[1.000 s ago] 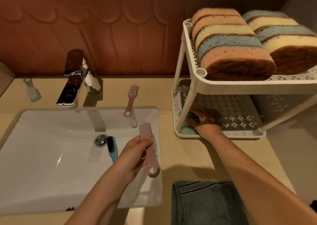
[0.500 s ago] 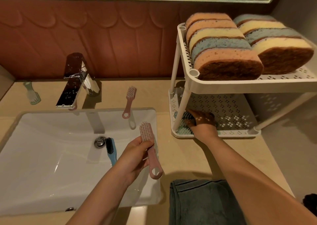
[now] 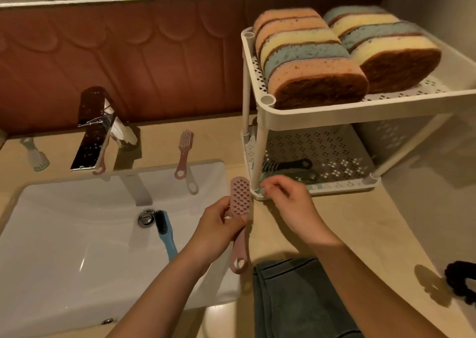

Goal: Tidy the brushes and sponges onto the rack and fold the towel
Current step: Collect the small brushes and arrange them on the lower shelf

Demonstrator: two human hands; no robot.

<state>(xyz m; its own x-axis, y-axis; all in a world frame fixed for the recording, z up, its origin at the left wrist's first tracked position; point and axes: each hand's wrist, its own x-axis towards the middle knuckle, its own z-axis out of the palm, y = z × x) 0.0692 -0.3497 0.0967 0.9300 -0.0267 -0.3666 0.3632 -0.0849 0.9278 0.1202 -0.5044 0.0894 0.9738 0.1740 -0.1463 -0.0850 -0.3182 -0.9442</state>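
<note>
My left hand (image 3: 219,230) grips a pink brush (image 3: 239,219) upright over the sink's right edge. My right hand (image 3: 288,203) hovers empty, fingers loosely apart, just in front of the white two-tier rack (image 3: 319,116). A dark brush (image 3: 288,165) lies on the rack's lower shelf over a pale green one. Several sponges (image 3: 316,61) fill the top shelf. A blue brush (image 3: 164,232) lies in the sink by the drain. Another pink brush (image 3: 183,152) rests on the counter behind the sink. A pale green brush (image 3: 33,154) lies at far left. The grey towel (image 3: 296,299) is at the near edge.
A chrome faucet (image 3: 95,128) stands behind the white sink basin (image 3: 64,247), with a pink handle tip showing under its spout. A black scrunchie-like object (image 3: 461,283) sits at the right counter edge. A wall closes in behind the rack on the right.
My right hand has come out from the rack's lower shelf, leaving the dark brush there. My left hand has carried the pink brush rightward, closer to the rack.
</note>
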